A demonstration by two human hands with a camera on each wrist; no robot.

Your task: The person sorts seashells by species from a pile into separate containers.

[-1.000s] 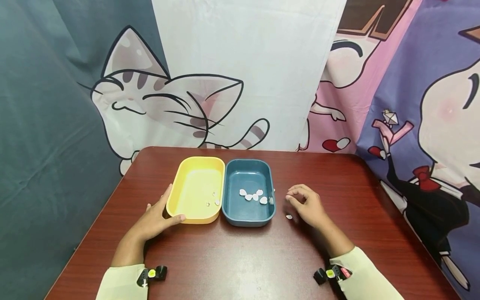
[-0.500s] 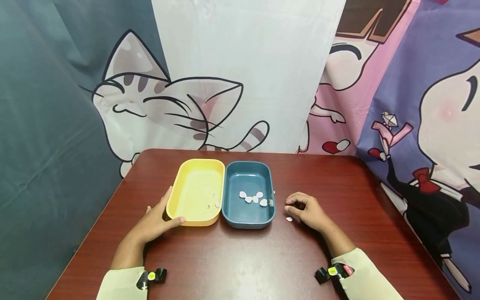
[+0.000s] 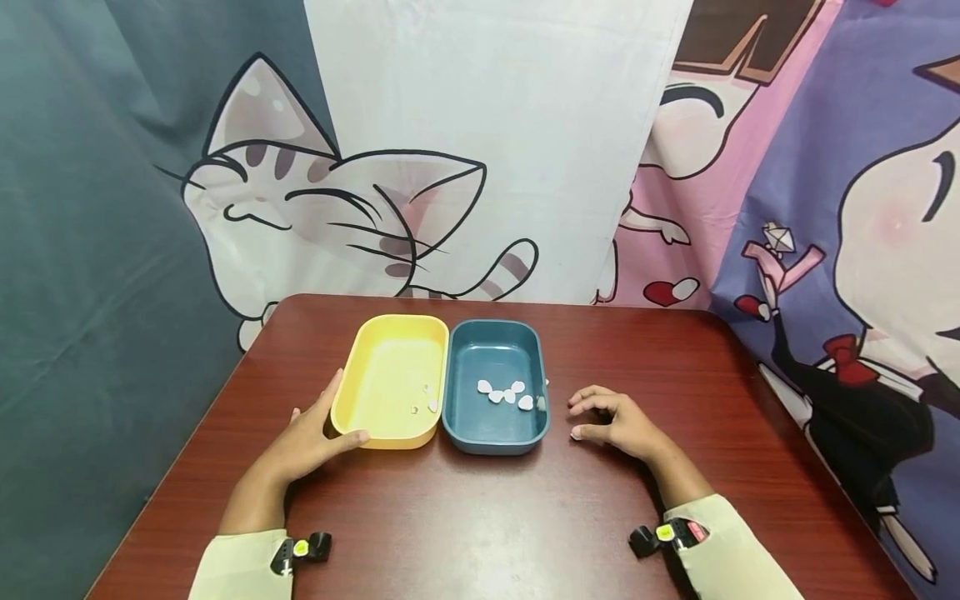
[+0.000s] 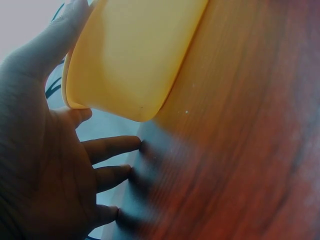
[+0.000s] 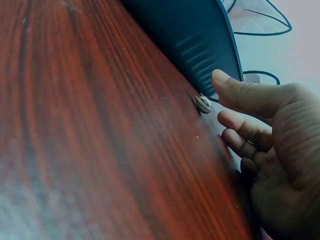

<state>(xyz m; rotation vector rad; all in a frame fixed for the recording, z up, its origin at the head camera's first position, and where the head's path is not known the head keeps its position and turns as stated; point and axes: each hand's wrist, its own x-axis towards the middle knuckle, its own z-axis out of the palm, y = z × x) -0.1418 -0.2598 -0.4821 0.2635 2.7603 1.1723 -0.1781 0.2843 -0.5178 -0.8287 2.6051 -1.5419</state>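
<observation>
My left hand (image 3: 306, 440) rests against the yellow tray (image 3: 390, 442), its straight fingers along the left side and the thumb at the near corner. In the left wrist view, the other fingers reach down to the table beside the yellow wall. To the right of the blue tray (image 3: 497, 447), my right hand (image 3: 621, 423) hovers low with bent, spread fingers and thumb apart. A small ridged seashell (image 5: 203, 104) lies on the table right by the fingertips; in the head view the thumb mostly hides it.
Several white shell-like pieces (image 3: 497, 397) lie in the blue tray. A few small pale pieces (image 3: 432, 406) are in the yellow one. Another white bit (image 3: 547, 382) peeks out behind the blue tray's right rim. A printed cloth backdrop (image 3: 525, 125) hangs behind the table.
My right hand has lowered toward the table and its thumb has come over the small shell, with fingers spreading apart. The left hand and both trays stay put.
</observation>
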